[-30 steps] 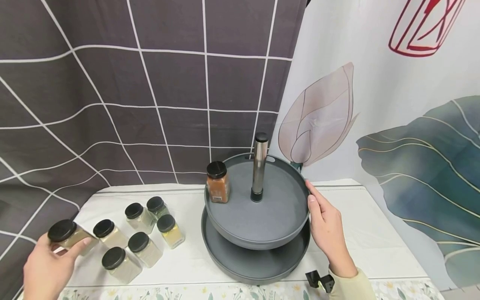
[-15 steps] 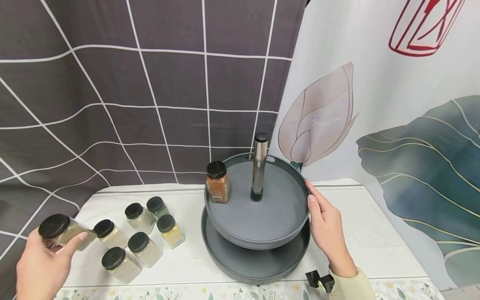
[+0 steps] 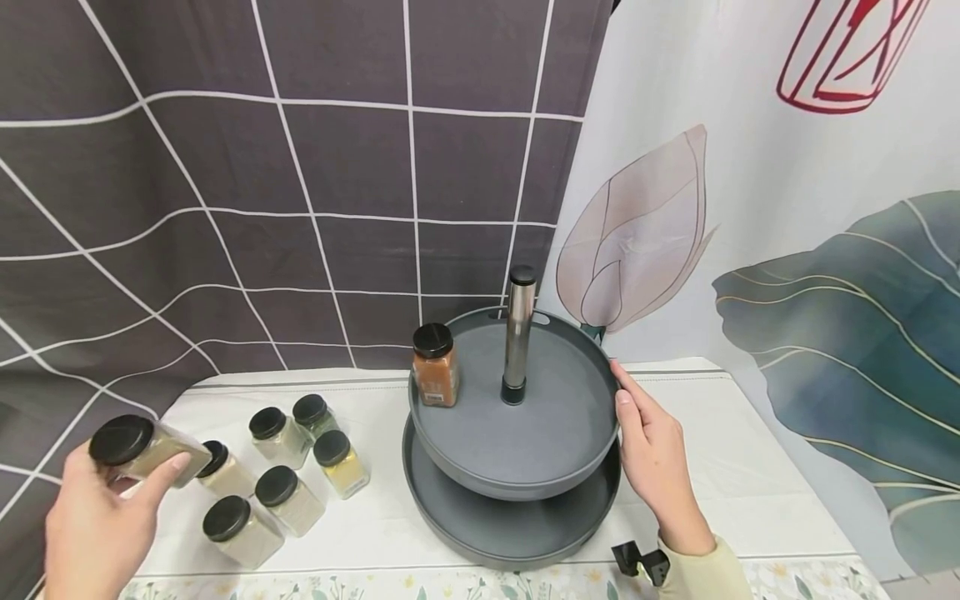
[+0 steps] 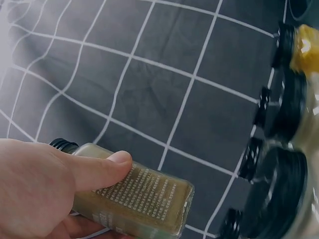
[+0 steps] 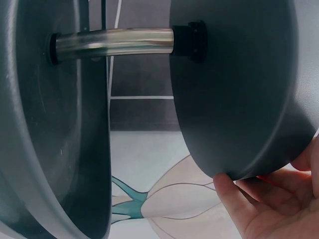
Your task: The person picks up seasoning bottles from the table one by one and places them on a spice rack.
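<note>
At the far left of the head view, my left hand (image 3: 105, 517) grips a spice jar (image 3: 153, 452) with a black lid, tilted and raised above the table. In the left wrist view the jar (image 4: 144, 199) shows brownish-green contents and printed text, with my thumb across its side. My right hand (image 3: 656, 450) holds the right rim of the upper tier of a grey two-tier turntable tray (image 3: 555, 442). Beneath that tier, in the right wrist view, a fingertip (image 5: 227, 185) touches its edge. A jar of orange-red spice (image 3: 437, 371) stands on the upper tier's left side.
Several black-lidded spice jars (image 3: 291, 500) stand close together between my left hand and the tray, one with yellow contents (image 3: 343, 468). A steel post (image 3: 517, 333) rises from the upper tier. The lower tier (image 3: 510, 533) juts out toward me. A dark gridded curtain (image 3: 337, 167) hangs behind.
My left hand with its jar first shifts slightly left and up, then back to the right, with the jar more raised now. The right hand and tray stay still.
</note>
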Demonstrator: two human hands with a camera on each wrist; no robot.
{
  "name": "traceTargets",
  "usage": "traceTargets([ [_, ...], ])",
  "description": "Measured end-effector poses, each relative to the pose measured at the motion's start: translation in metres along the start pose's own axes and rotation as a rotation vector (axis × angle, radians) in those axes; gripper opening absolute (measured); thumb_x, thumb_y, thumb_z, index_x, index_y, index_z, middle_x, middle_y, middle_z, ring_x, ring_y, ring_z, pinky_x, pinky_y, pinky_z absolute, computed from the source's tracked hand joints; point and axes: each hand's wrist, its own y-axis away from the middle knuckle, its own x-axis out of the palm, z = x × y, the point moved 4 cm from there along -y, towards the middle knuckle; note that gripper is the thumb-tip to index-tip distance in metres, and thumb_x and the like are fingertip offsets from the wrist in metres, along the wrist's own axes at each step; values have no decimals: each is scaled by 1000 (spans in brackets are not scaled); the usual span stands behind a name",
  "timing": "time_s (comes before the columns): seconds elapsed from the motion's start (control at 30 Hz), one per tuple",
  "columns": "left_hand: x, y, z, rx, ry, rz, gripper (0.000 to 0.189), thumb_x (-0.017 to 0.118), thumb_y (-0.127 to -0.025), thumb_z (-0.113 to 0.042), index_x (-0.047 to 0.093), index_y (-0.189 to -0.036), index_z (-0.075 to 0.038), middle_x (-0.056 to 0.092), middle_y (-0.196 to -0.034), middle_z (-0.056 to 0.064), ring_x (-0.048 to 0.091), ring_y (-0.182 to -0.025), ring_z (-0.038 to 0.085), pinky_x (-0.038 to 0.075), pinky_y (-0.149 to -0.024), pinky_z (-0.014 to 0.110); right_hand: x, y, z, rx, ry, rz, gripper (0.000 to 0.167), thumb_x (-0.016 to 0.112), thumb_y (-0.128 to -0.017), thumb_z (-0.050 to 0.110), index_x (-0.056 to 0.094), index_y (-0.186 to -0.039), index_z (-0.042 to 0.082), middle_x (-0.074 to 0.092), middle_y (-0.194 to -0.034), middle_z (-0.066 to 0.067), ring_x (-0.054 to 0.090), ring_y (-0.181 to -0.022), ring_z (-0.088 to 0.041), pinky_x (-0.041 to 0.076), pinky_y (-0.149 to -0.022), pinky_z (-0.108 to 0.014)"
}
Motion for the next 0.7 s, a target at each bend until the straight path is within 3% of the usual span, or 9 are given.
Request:
traceTargets([
  [0.03,1,1,-3,3,3,-1,57,81,-85,-22,52,-131,-4,44,-78,-41,33,-75,-28,36,-77,29,0,0,0,-1,0,1,38,41,-109,18,56,-144,11,66,-129,-11,49,-94,-4,34,-80,-13],
  [0.1,1,3,-10,3,18,3,57,81,-86,-21,51,-132,-3,55,-81,-34,34,-76,-28,36,-78,27,0,0,0,-2,1,0,38,42,-109,18,56,-144,11,66,-131,-10,50,-94,-4,34,-80,-12],
  [0.17,2,4,-18,-3,24,9,59,79,-88,-21,48,-135,-3,69,-97,-11,31,-77,-28,39,-83,33,0,0,1,-2,4,-2,38,42,-109,18,56,-144,12,68,-126,-10,50,-93,-4,35,-80,-12],
  [0.27,4,7,-29,6,49,14,61,77,-89,-18,46,-139,-2,59,-126,22,28,-79,-28,39,-92,49,0,0,1,-3,8,-7,38,42,-109,17,57,-144,13,71,-104,-11,50,-86,-6,35,-78,-13],
  [0.3,5,8,-33,13,56,16,62,76,-90,-17,45,-140,-1,55,-130,24,27,-80,-28,38,-95,53,-1,0,2,-4,6,-8,38,42,-109,17,57,-144,13,71,-104,-11,50,-85,-7,35,-78,-14],
  [0.37,7,10,-40,25,69,12,62,78,-88,-17,46,-139,-2,54,-129,17,29,-81,-28,38,-95,48,-1,0,2,-6,4,-10,38,42,-109,17,57,-144,13,71,-104,-11,49,-84,-7,34,-76,-15],
  [0.4,8,11,-43,34,81,11,61,78,-88,-16,48,-139,-3,55,-126,15,31,-81,-28,38,-97,48,-1,0,2,-8,3,-11,38,42,-109,17,57,-144,12,71,-115,-11,49,-85,-7,34,-76,-15],
  [0.5,12,13,-52,48,101,4,60,80,-86,-16,51,-137,-5,56,-118,5,36,-83,-28,38,-94,29,-1,0,2,-10,-4,-7,38,42,-109,17,57,-144,12,59,-140,-5,50,-93,-4,34,-79,-13],
  [0.7,17,18,-71,112,148,1,60,83,-84,-13,53,-136,-6,55,-114,-3,41,-89,-27,33,-84,5,0,0,1,-12,-6,-2,38,42,-109,17,57,-144,11,59,-141,-4,49,-91,-4,34,-78,-14],
])
